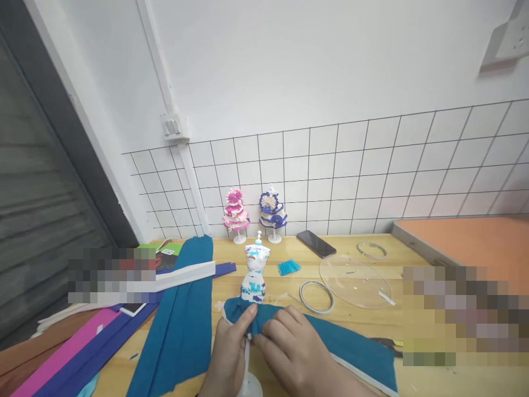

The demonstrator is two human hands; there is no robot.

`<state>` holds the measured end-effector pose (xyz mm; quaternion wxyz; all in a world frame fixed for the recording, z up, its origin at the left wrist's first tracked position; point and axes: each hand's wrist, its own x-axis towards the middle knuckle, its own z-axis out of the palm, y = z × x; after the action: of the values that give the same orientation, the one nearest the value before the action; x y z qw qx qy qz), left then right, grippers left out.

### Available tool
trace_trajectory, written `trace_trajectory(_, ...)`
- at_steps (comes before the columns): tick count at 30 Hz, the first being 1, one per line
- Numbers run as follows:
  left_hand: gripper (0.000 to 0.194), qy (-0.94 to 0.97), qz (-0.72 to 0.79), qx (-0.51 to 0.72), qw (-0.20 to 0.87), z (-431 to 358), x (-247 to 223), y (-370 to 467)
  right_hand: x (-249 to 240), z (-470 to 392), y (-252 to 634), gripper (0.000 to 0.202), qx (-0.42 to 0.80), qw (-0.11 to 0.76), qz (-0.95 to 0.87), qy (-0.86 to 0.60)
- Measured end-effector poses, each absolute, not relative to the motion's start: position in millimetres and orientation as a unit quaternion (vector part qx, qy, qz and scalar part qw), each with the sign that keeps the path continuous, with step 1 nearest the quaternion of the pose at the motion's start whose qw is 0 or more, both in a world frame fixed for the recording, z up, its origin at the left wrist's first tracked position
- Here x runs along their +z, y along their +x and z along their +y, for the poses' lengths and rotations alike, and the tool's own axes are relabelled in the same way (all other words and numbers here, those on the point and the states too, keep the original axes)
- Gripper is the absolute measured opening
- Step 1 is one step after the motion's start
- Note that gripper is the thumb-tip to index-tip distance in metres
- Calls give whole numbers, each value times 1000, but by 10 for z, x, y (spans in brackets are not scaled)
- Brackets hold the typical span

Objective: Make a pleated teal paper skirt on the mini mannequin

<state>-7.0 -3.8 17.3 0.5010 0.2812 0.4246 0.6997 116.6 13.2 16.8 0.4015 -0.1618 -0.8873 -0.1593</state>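
A small white dress form (255,264) with blue and purple smears stands upright on a white stand (250,386) in front of me. A teal fabric strip (355,342) with a white edge is gathered against the bottom of the form and trails off to the right. My left hand (231,347) is closed on the gathered cloth, its thumb pressing on the front. Just beside it, my right hand (289,344) pinches the same strip with curled fingers. The fingertips of my right hand are partly hidden.
Pink (236,212) and navy (273,209) ruffled dress forms stand by the wall. Nearby are a phone (316,243), small teal pleated pieces (289,267), a metal ring (317,296) and a clear disc (355,281). Wide teal cloth (182,331) and coloured strips (82,353) lie left; scissors (386,344) right.
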Motion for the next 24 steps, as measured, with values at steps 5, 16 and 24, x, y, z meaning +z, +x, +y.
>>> trace_trajectory(5, 18, 279, 449, 698, 484, -55, 189, -88, 132, 100, 1110, 30, -182, 410, -881, -151)
trace_trajectory(16, 14, 329, 385, 682, 527, -53, 184, -180, 331, 237, 1306, 14, 169, 453, -824, -297)
trace_trajectory(24, 28, 328, 391, 657, 555, -72, 153, -165, 309, 326, 1250, 23, 426, 370, -737, -371)
